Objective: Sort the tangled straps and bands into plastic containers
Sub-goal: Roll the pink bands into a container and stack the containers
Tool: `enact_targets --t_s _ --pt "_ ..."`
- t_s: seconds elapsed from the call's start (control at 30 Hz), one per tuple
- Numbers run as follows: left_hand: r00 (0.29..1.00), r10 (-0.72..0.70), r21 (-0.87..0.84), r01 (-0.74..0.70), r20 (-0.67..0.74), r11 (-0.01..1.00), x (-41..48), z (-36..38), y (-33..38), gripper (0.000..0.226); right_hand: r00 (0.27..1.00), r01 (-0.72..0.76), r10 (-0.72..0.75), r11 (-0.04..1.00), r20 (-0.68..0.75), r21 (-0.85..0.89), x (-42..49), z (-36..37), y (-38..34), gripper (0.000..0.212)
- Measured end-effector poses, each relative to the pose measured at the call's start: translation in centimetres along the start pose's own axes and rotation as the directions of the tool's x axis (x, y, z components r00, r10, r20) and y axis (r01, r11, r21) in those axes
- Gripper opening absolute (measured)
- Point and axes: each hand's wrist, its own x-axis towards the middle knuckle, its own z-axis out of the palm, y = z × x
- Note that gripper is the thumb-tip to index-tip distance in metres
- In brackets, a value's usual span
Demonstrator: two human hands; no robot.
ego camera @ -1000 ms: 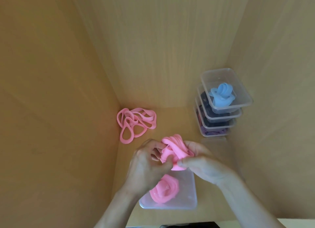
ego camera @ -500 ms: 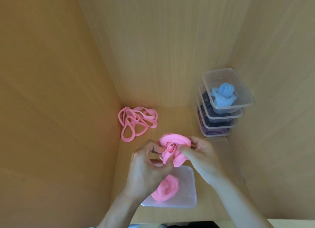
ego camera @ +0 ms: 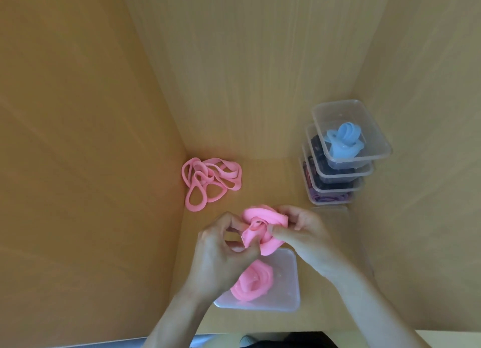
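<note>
Both hands hold a pink band (ego camera: pixel 263 226) wound into a coil above the near container. My left hand (ego camera: pixel 221 251) pinches its left side, and my right hand (ego camera: pixel 302 233) pinches its right edge. Below them a clear plastic container (ego camera: pixel 286 282) holds another coiled pink band (ego camera: pixel 252 282). A loose tangle of pink bands (ego camera: pixel 208 182) lies by the left wall at the back.
A stack of several clear containers (ego camera: pixel 346 176) stands at the back right; the top one (ego camera: pixel 380 144) holds a blue band (ego camera: pixel 343 142), lower ones hold dark and purple bands. Wooden walls close in on the left, back and right.
The pink band in my hands has been wound tighter into a rounder coil. Both hands stayed in place above the container.
</note>
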Motion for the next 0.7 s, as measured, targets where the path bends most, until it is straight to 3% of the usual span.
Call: enact_targets --t_s 0.1,0.27,0.4,0.57,0.7 --pt "1.0 -0.018 -0.006 0.019 0.017 1.0 -0.4 0.3 0.0 0.015 0.999 -0.033 0.032 0.999 0.03 0.036 -0.1 0.2 0.2 0.042" --pt "0.994 -0.09 0.035 0.088 0.057 0.996 -0.7 0.3 -0.4 0.022 0.999 -0.03 0.029 0.999 0.022 0.021 -0.5 1.1 1.1 0.034" --pt "0.996 -0.066 0.044 0.063 0.062 0.997 -0.4 0.0 -0.9 0.025 0.999 -0.046 0.046 0.999 -0.009 0.011 -0.5 1.7 1.6 0.029" --pt "0.999 -0.011 -0.074 0.013 0.034 0.997 -0.2 0.2 -1.9 0.033 0.998 -0.062 0.062 0.998 0.012 0.005 -0.6 1.2 1.5 0.037" --pt "0.997 -0.064 -0.164 0.069 0.033 0.984 -0.4 0.0 -2.3 0.031 0.997 -0.069 0.069 0.998 0.025 -0.015 -0.5 1.1 1.5 0.04"
